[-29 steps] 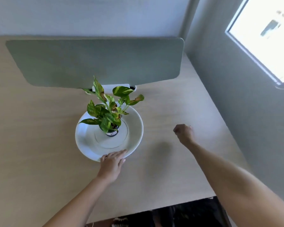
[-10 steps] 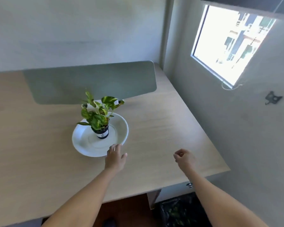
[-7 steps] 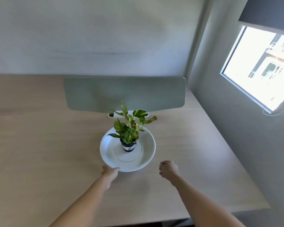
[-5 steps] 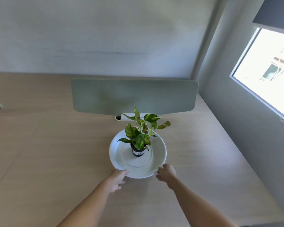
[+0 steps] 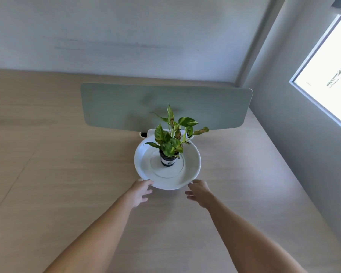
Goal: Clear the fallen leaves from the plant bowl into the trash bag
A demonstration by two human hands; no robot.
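A white plant bowl [image 5: 193,175] sits on the wooden desk. Inside it stands a small black pot [image 5: 167,160] holding a green variegated plant [image 5: 172,134]. I see no loose leaves on the bowl's floor. My left hand [image 5: 141,191] rests at the bowl's near-left rim, fingers spread, touching its edge. My right hand [image 5: 199,191] is at the near-right rim, fingers loosely apart, holding nothing. The trash bag is out of view.
A grey-green divider panel [image 5: 126,107] stands upright behind the bowl. A white cable port [image 5: 144,134] lies at its foot. Walls close the back and right, with a bright window [image 5: 331,71] on the right. The desk edge [image 5: 295,172] runs along the right wall.
The view swung away from the desk's right edge and the black bag below it, back to the bowl. My right hand opened and came in to the bowl's near-right rim.
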